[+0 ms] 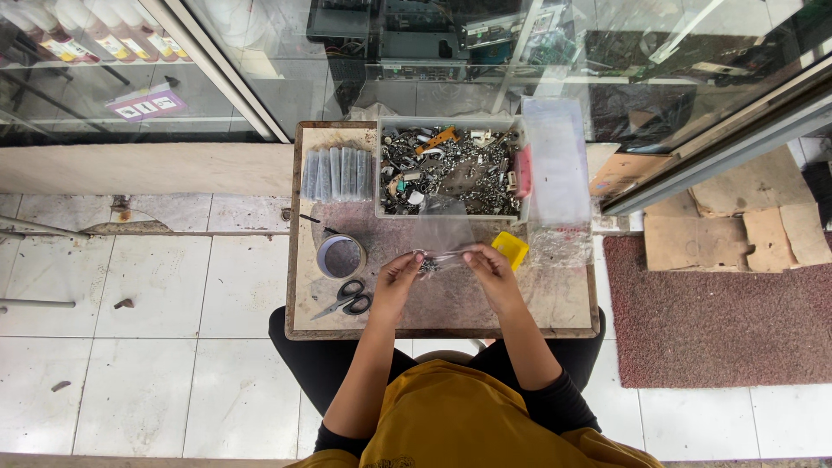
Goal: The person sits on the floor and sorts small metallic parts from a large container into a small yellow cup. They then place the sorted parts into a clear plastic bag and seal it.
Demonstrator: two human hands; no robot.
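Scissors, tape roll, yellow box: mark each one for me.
scissors [347, 299], head view, on the crossing just above the black handles.
tape roll [325, 247], head view, on its upper left rim.
yellow box [511, 249], head view, on its middle.

Your hands pinch a small clear plastic bag [440, 256] above the table; a row of filled clear packets [338, 173] lies at its far left; labelled bottles [95, 35] and a purple-white label card [146, 104] sit behind glass, upper left.
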